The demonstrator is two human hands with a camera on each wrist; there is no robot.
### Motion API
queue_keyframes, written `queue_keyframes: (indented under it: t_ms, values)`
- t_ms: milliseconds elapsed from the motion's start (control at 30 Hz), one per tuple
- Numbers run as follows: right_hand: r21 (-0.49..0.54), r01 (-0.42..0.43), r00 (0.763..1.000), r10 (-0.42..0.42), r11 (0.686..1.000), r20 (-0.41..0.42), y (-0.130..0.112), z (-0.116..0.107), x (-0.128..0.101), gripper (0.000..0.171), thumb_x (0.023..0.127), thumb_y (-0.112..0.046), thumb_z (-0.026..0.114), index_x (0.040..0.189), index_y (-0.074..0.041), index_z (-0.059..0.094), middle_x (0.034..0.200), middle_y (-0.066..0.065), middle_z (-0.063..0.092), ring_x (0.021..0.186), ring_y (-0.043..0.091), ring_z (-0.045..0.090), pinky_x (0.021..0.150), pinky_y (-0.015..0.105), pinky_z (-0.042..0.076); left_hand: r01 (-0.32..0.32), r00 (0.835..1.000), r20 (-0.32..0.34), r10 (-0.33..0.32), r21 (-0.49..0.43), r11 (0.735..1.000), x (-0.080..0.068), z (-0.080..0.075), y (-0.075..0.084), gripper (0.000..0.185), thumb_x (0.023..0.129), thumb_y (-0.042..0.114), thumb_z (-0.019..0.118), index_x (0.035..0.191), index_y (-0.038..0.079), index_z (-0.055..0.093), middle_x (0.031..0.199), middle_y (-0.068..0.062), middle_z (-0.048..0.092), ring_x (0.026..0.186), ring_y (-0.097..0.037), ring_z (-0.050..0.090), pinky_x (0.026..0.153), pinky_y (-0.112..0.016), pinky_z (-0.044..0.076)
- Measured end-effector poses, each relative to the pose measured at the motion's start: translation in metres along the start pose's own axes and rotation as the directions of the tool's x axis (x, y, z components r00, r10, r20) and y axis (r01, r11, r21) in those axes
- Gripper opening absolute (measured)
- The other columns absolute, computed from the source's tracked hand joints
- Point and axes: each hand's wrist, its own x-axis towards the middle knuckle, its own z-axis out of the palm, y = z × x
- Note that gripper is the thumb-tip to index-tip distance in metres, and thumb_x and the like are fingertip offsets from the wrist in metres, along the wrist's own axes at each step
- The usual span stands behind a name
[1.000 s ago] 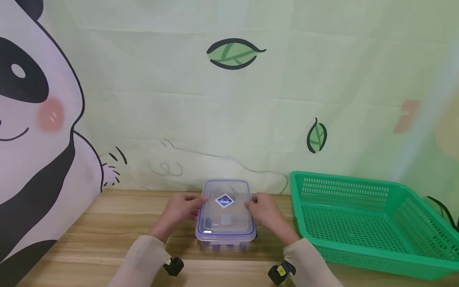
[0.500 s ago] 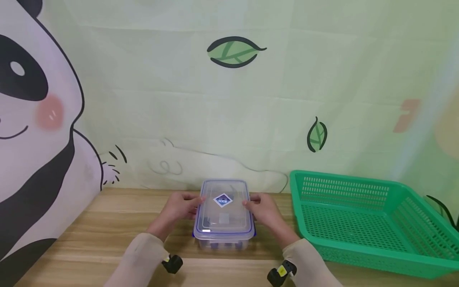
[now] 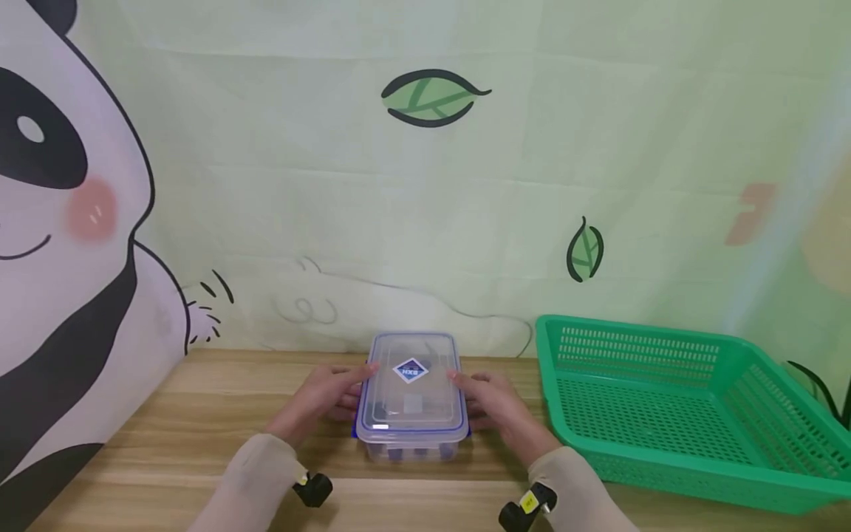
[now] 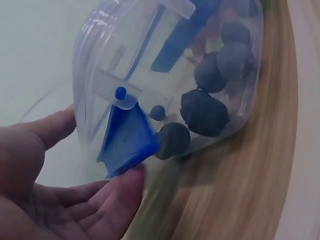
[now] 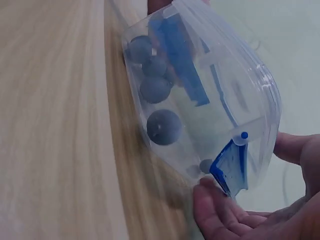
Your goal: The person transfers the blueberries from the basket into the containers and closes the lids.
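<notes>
A clear plastic food container (image 3: pixel 415 410) with a blue-edged lid and a diamond-shaped label sits on the wooden table between both hands. Dark round balls (image 5: pixel 164 127) of several sizes lie inside it. My left hand (image 3: pixel 326 391) has its thumb at the lid's left edge, and its fingertips touch a blue side latch (image 4: pixel 127 142) that stands out from the wall. On the opposite side, my right hand (image 3: pixel 495 399) sets its thumb on the lid's edge, with curled fingers by another swung-out blue latch (image 5: pixel 234 165). The lid still covers the container.
A green plastic basket (image 3: pixel 691 473) with perforated walls stands to the right, close to the right forearm. Behind the wooden table (image 3: pixel 219 414) hangs a printed cloth (image 3: pixel 319 170) with a panda and leaves.
Both hands' fingers have come down and spread along the container's sides, and the blue side latches show farther out. The container appears slightly farther left in the head view.
</notes>
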Motion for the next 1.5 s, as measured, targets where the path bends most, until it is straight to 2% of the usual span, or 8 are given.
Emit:
queue_keyframes:
  t_ms: [167,300,700,833,967,1300,1400,1500]
  values:
    - [-0.048,0.078,0.992,-0.082,0.996,-0.094,-0.005,0.004,-0.002,0.062,0.101,-0.035,0.076,0.14,0.01,0.06,0.115,0.02,0.074,0.101,0.032,0.074,0.092,0.047,0.063,-0.059,0.991,-0.12,0.067,0.068,0.996,0.001,0.003,0.006,0.052,0.096,0.033,0.082,0.129,-0.007,0.071,0.104,-0.015,0.076,0.086,-0.025,0.072,0.073,-0.037,0.066]
    - [-0.101,0.168,0.973,-0.182,0.981,-0.142,-0.007,0.01,-0.004,0.047,0.101,-0.024,0.077,0.134,0.008,0.067,0.114,0.02,0.074,0.097,0.031,0.074,0.086,0.045,0.065,-0.115,0.978,-0.164,0.132,0.108,0.987,0.001,0.006,0.009,0.042,0.096,0.025,0.083,0.123,-0.006,0.075,0.104,-0.018,0.077,0.083,-0.024,0.073,0.071,-0.037,0.067]
    - [-0.277,0.26,0.939,-0.309,0.925,-0.151,-0.011,0.015,-0.005,0.03,0.1,-0.015,0.075,0.12,0.007,0.075,0.094,0.01,0.071,0.082,0.021,0.066,0.071,0.034,0.064,-0.108,0.976,-0.163,0.143,0.21,0.972,-0.004,0.009,0.016,0.036,0.099,0.023,0.08,0.121,-0.005,0.076,0.108,-0.017,0.077,0.084,-0.022,0.071,0.074,-0.036,0.066]
    - [-0.309,0.286,0.929,-0.341,0.907,-0.142,-0.013,0.016,-0.006,0.025,0.099,-0.012,0.075,0.115,0.007,0.077,0.089,0.009,0.07,0.079,0.02,0.064,0.068,0.033,0.062,-0.132,0.972,-0.158,0.176,0.255,0.958,-0.008,0.011,0.02,0.033,0.099,0.019,0.078,0.117,-0.008,0.076,0.108,-0.019,0.076,0.082,-0.022,0.07,0.072,-0.037,0.065]
    - [-0.312,0.277,0.934,-0.331,0.909,-0.135,-0.014,0.016,-0.006,0.026,0.1,-0.012,0.075,0.117,0.006,0.076,0.091,0.009,0.071,0.08,0.02,0.065,0.069,0.033,0.063,-0.134,0.97,-0.157,0.183,0.283,0.95,-0.011,0.011,0.023,0.032,0.1,0.019,0.077,0.117,-0.008,0.076,0.106,-0.019,0.076,0.081,-0.023,0.068,0.072,-0.037,0.064]
    - [-0.267,0.223,0.96,-0.258,0.938,-0.107,-0.01,0.01,-0.004,0.035,0.102,-0.019,0.074,0.127,0.006,0.072,0.104,0.014,0.075,0.088,0.023,0.072,0.077,0.037,0.066,-0.111,0.974,-0.172,0.149,0.211,0.971,-0.005,0.013,0.013,0.034,0.098,0.021,0.08,0.121,-0.004,0.076,0.112,-0.019,0.076,0.086,-0.023,0.073,0.075,-0.035,0.066]
    - [-0.308,0.246,0.951,-0.29,0.919,-0.108,-0.011,0.009,-0.006,0.041,0.102,-0.021,0.072,0.13,0.009,0.069,0.11,0.018,0.074,0.095,0.028,0.072,0.081,0.041,0.066,-0.116,0.972,-0.18,0.153,0.2,0.973,-0.006,0.013,0.01,0.039,0.099,0.028,0.078,0.124,-0.003,0.075,0.118,-0.019,0.075,0.096,-0.027,0.072,0.08,-0.038,0.066]
    - [-0.386,0.285,0.927,-0.355,0.877,-0.122,-0.017,0.011,-0.009,0.05,0.104,-0.028,0.069,0.137,0.01,0.063,0.123,0.024,0.066,0.109,0.037,0.067,0.092,0.05,0.062,-0.136,0.964,-0.191,0.183,0.236,0.962,-0.009,0.013,0.009,0.051,0.102,0.042,0.072,0.131,-0.001,0.072,0.129,-0.02,0.071,0.114,-0.034,0.068,0.095,-0.047,0.061]
